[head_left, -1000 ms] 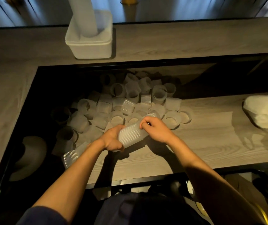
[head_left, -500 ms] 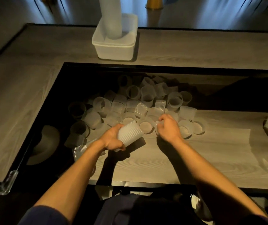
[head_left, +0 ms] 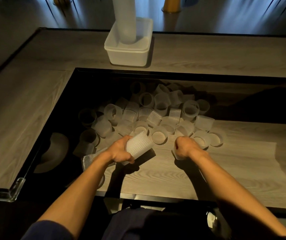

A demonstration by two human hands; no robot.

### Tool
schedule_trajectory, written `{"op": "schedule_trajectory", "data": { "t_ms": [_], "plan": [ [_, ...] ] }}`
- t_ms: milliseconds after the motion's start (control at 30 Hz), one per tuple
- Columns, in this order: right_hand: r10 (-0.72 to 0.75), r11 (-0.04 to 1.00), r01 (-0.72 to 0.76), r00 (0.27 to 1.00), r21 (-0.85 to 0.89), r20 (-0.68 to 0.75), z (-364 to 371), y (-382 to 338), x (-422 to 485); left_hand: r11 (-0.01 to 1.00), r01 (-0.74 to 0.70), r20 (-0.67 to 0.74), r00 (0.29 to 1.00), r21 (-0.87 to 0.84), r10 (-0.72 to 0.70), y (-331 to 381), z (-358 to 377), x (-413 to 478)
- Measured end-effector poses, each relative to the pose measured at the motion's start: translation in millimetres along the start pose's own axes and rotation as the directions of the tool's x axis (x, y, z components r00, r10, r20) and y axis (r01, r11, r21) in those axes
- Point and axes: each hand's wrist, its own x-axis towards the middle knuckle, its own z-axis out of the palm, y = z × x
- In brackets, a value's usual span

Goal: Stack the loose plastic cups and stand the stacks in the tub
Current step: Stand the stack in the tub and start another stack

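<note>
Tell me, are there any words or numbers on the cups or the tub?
None can be read. The ribbed cup stack in the left hand, the single cup in the right hand, the loose cups and the white tub all look plain, without labels.

The right hand (head_left: 184, 148) has left the stack (head_left: 138, 146), reached to the pile (head_left: 156, 110), and now grips a single cup (head_left: 177, 155) just clear of it.
</note>
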Motion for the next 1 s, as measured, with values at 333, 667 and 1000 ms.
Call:
{"op": "schedule_trajectory", "data": {
  "t_ms": [333, 667, 1000],
  "plan": [
    [-0.248, 0.607, 0.299, 0.951, 0.736, -0.182, -42.9, -36.7, -26.5, 0.998, -0.061, -0.006, 0.998, -0.002, 0.061, 8.0, 3.4, 2.4],
    [-0.367, 0.591, 0.392, 0.909, 0.706, -0.197, -29.9, -67.5, -35.2, 0.986, -0.083, -0.105, 0.992, -0.141, 0.069, 8.0, -5.7, -6.6],
    [-0.221, 0.309, 0.139, 0.973, 0.941, -0.072, -5.0, -103.7, -25.5, 0.935, -0.221, -0.199, 0.965, -0.276, 0.169, 11.8, -18.6, -22.3]
  ]
}}
